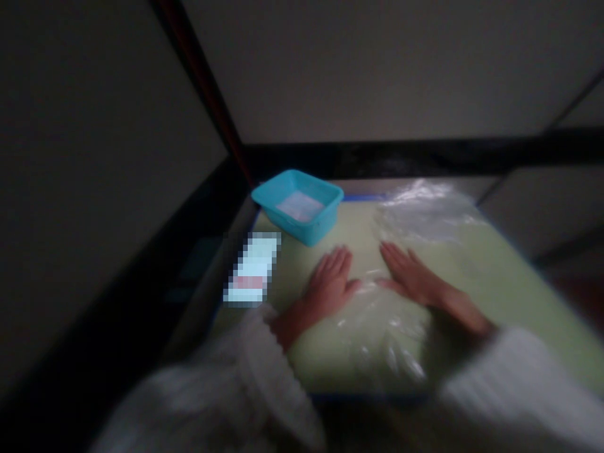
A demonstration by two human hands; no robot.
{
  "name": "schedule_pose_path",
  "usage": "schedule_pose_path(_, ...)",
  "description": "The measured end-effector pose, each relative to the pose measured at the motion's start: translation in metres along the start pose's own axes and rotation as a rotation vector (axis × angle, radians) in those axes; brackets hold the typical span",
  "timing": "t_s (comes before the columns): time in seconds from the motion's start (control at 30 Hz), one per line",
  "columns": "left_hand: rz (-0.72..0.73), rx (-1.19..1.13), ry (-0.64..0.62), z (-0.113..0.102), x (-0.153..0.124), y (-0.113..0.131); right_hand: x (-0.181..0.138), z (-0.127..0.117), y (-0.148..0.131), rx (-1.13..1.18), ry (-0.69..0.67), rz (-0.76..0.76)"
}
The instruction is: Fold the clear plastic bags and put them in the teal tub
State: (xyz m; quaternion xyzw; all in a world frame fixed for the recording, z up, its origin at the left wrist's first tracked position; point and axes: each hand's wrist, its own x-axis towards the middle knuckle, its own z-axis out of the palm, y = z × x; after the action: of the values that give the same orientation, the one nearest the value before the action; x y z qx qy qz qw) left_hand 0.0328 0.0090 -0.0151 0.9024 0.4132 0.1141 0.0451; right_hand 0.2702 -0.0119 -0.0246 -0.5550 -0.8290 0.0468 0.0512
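A clear plastic bag [377, 327] lies on the pale green tabletop, with shiny wrinkles toward the near edge. My left hand [331, 283] rests flat at its left side, fingers stretched forward and thumb pointing inward. Opposite it, my right hand [413, 277] lies flat with its fingers extended, its thumb turned toward the left thumb. Both palms face down and neither hand grips anything. The bag's exact outline is hard to make out in the dim, blurred view.
A turquoise plastic basket [325, 220] with a whitish sheet inside stands at the back left. More crumpled clear plastic [427, 211] lies at the back right. A lit, pixelated phone-like rectangle [255, 267] is at the left edge. Walls rise behind and left of the table [509, 289].
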Motion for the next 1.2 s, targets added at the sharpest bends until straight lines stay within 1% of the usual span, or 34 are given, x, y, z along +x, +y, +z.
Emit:
schedule_pose_path(0.07,-0.021,-0.038,0.039,-0.002,0.003,-0.001,0.0,-0.002,0.002,0.001,-0.026,0.02)
schedule_pose_path(0.1,-0.056,-0.062,0.07,-0.003,0.005,-0.002,0.001,-0.002,0.002,0.004,-0.036,0.028)
schedule_pose_path(0.23,-0.284,-0.116,0.237,-0.013,0.013,-0.013,0.001,-0.005,0.001,0.02,-0.07,0.052)
schedule_pose_path(0.3,-0.357,-0.098,0.299,-0.017,0.015,-0.02,0.001,-0.007,0.0,0.025,-0.079,0.052)
schedule_pose_path(0.37,-0.4,-0.077,0.321,-0.018,0.017,-0.027,0.0,-0.008,-0.001,0.028,-0.073,0.053)
schedule_pose_path(0.47,-0.395,-0.114,0.336,-0.014,0.017,-0.033,0.0,-0.009,-0.002,0.037,-0.059,0.056)
schedule_pose_path(0.63,-0.258,-0.257,0.364,-0.004,0.019,-0.033,0.001,-0.007,-0.002,0.049,-0.044,0.054)
schedule_pose_path(0.73,-0.216,-0.296,0.343,-0.002,0.02,-0.028,0.001,-0.009,-0.001,0.045,-0.018,0.043)
schedule_pose_path(0.8,-0.184,-0.306,0.307,-0.003,0.019,-0.022,0.002,-0.014,-0.002,0.06,0.006,0.033)
schedule_pose_path(0.87,-0.126,-0.291,0.234,-0.004,0.017,-0.013,0.003,-0.019,-0.007,0.088,0.032,0.003)
schedule_pose_path(0.93,-0.042,-0.24,0.126,-0.005,0.014,-0.002,0.005,-0.02,-0.015,0.112,0.055,-0.052)
schedule_pose_path(1.03,0.064,-0.149,0.0,-0.005,0.011,0.01,0.009,-0.012,-0.027,0.126,0.081,-0.143)
schedule_pose_path(1.1,0.095,-0.128,-0.032,-0.003,0.009,0.012,0.01,-0.003,-0.032,0.116,0.086,-0.176)
schedule_pose_path(1.2,0.111,-0.111,-0.044,0.001,0.008,0.008,0.009,0.007,-0.034,0.075,0.077,-0.173)
